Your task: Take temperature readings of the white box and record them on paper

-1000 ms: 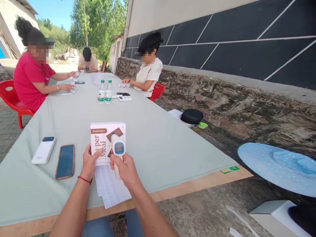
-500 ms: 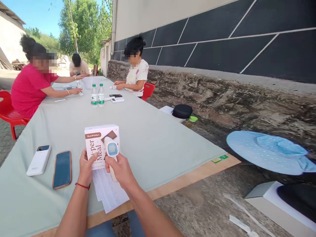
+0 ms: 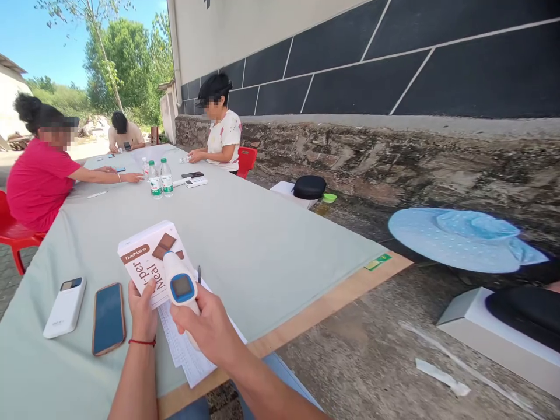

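Observation:
My left hand (image 3: pixel 143 312) grips the lower end of a white-and-brown NutriMotion box (image 3: pixel 139 265), which is tilted over the near part of the table. In my right hand (image 3: pixel 205 321) is a white infrared thermometer (image 3: pixel 180 280) with a blue-rimmed screen facing me. Its head overlaps the front of the box; whether the two touch, I cannot tell. Handwritten paper sheets (image 3: pixel 192 364) lie under my hands at the table edge. A dark pen tip (image 3: pixel 199 274) shows just beyond my right hand. Left of the box lie a phone (image 3: pixel 108 319) and a white power bank (image 3: pixel 65 308).
Two water bottles (image 3: pixel 155 182) stand mid-table, near a dark phone (image 3: pixel 192 174) and a white device (image 3: pixel 196 183). Three people sit around the far part of the table (image 3: pixel 262 256). To the right are a blue hat (image 3: pixel 455 242) and a white box (image 3: pixel 516 344) with a black case.
The view has swung a little to the right. The box now leans to the left, uncovering the pen tip. The person in pink no longer grasps the small bottle.

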Demonstrator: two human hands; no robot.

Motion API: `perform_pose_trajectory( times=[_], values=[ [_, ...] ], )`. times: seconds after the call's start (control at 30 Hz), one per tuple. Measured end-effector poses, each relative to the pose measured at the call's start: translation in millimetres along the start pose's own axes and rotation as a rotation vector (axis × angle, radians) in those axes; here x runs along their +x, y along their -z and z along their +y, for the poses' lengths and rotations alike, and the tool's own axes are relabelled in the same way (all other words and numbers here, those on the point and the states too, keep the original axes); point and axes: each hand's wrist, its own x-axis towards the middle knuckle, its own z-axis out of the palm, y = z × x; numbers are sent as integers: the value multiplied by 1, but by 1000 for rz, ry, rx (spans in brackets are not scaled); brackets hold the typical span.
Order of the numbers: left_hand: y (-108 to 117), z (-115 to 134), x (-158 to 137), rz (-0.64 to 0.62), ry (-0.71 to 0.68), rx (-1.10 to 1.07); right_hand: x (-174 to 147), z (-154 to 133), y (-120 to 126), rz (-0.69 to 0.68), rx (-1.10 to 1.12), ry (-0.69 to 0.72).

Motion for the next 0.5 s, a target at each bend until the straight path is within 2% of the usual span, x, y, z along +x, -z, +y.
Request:
perform_pose_trajectory(
  times=[0.13, 0.23, 0.33, 0.4, 0.5],
  values=[
    [6, -6, 9, 58, -77, 10, -1, 0, 2, -3, -50, 18],
    [12, -12, 15, 86, -98, 7, 9, 11, 21, 52, -189, 94],
    [19, -19, 21, 124, -157, 68, 30, 35, 63, 171, -603, 113],
    [22, -22, 24, 144, -200, 130, 45, 53, 97, 232, -955, 31],
    [24, -27, 29, 159, -213, 171, 63, 76, 145, 286, -1294, -134]
  ],
)
